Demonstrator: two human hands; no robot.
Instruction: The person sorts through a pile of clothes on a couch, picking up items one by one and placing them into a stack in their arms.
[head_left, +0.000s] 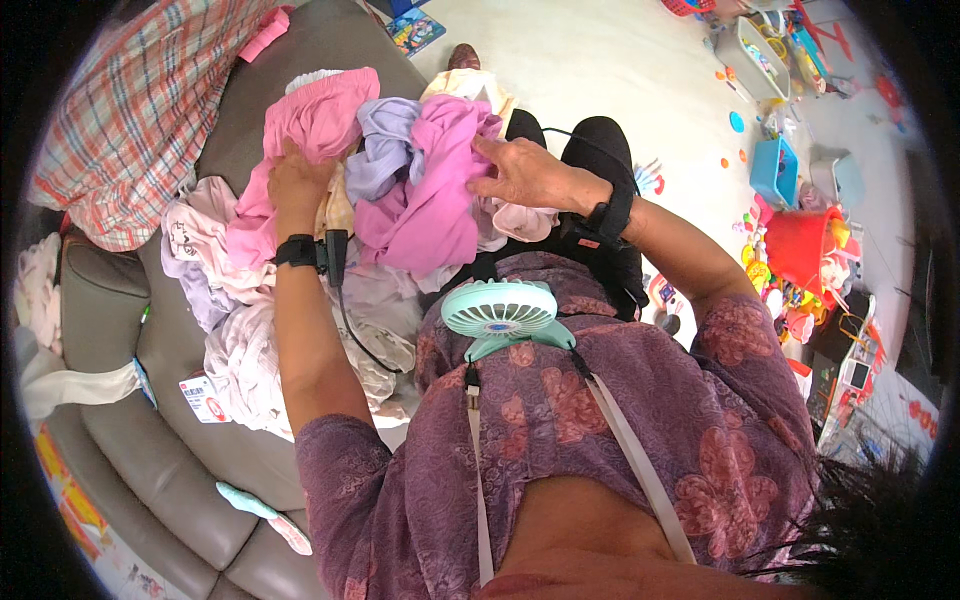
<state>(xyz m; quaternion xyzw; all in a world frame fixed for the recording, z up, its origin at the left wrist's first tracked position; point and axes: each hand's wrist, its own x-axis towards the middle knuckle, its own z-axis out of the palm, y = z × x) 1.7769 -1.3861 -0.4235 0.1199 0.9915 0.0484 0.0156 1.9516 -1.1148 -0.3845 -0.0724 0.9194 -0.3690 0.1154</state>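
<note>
A heap of clothes lies on the grey sofa and across my lap. My left hand [299, 190] grips a pink elastic-waisted garment [320, 115], its fingertips partly hidden in the folds. My right hand [530, 175] is closed at the right edge of a magenta garment [425, 215] that spreads over my thighs. Between the two hands lies a crumpled lavender garment [383, 150]. Pale yellow cloth [470, 90] shows behind the magenta one. Left of my left wrist are a pale pink printed garment [200, 225] and white clothes [250, 350].
Plaid cloth [150, 110] drapes over the far left of the sofa [200, 470]. A white card [203, 400] lies beside the heap. Toys and a red bucket [800, 250] crowd the floor on the right. A mint-green fan [500, 310] hangs at my chest.
</note>
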